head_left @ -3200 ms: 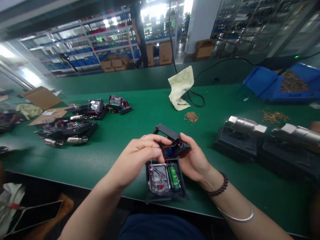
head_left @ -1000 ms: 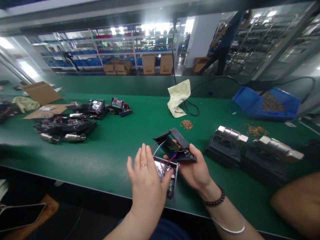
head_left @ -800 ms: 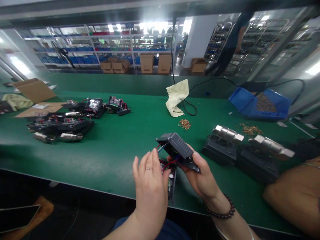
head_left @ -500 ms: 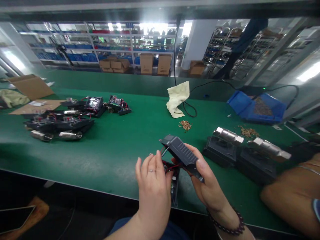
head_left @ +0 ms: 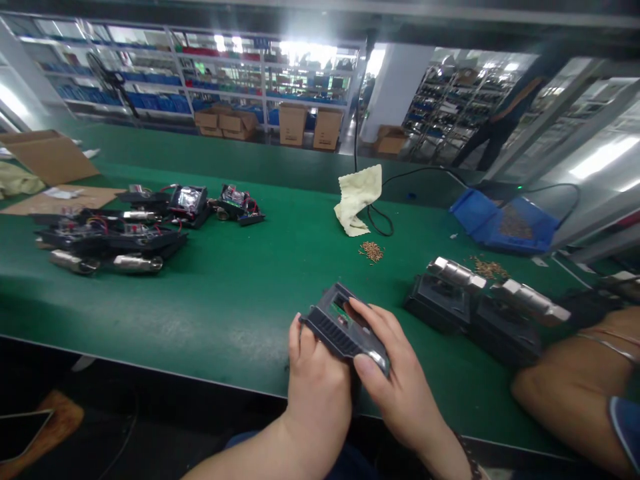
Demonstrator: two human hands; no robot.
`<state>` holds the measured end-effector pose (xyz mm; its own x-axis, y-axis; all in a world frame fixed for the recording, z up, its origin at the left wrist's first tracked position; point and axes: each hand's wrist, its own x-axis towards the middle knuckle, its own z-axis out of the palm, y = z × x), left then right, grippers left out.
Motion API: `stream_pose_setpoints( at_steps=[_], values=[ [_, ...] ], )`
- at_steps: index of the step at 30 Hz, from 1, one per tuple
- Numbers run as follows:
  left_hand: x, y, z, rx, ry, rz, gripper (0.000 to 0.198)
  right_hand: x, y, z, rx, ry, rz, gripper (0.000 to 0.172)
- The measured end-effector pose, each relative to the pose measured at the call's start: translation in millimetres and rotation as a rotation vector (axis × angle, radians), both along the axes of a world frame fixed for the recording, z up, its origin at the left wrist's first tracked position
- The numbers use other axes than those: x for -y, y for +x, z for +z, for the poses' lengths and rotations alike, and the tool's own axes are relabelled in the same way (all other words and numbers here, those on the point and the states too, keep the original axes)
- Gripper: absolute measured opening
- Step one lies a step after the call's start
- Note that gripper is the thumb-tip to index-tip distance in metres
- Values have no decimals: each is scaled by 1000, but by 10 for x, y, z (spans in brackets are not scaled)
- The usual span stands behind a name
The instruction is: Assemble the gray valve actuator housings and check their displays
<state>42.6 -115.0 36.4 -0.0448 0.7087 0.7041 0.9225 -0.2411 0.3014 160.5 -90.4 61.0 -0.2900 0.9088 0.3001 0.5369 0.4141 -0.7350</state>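
My right hand (head_left: 395, 353) is closed round a dark grey plastic housing cover (head_left: 337, 333) with ribbed sides and a window opening, through which a bit of green circuit board shows. The cover is tilted over my left hand (head_left: 320, 373). Bent left fingers reach in beneath its near edge, and their tips are hidden, so what they grip cannot be seen. To the right stand two dark housings (head_left: 443, 300) with shiny metal fittings (head_left: 457, 273) on top. Beyond the cover lies a small heap of brass-coloured screws (head_left: 371, 251).
On the left sit several opened housings (head_left: 110, 243) with wires and boards. A pale yellow cloth (head_left: 357, 200) hangs by a black cable. A blue bin (head_left: 530, 230) of screws stands at the far right. Another person's arm (head_left: 575, 380) rests on the green bench (head_left: 225, 293).
The cover has turned over towards me, so its window opening now faces up. My left fingers have gone underneath it, and the wires seen before are hidden.
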Motion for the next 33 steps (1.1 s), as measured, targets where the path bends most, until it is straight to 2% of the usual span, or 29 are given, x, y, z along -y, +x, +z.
stream_pose_setpoints(
  at_steps=[7,13,16,20,22,26,30,33],
  values=[
    [-22,13,39,-102,-32,28,40,9,-28,-59,49,101,-10,53],
    [99,-96,-21,-61,-22,-192,37,-13,-22,-92,58,113,6,53],
    [186,-218,-67,-45,-45,-231,36,-10,7,-120,38,88,18,53],
    [253,-426,-166,31,-74,-197,27,6,-3,-196,15,41,43,57],
    [259,-481,-228,49,-78,-156,29,18,-26,-219,7,42,48,59],
    [201,-396,-295,133,-89,-71,37,55,-61,-161,-13,111,30,56],
    [55,-237,-206,206,-139,-88,35,119,-44,-83,109,245,37,58],
    [-28,-275,-93,229,-201,-151,40,160,-21,-113,184,279,42,60]
  ],
)
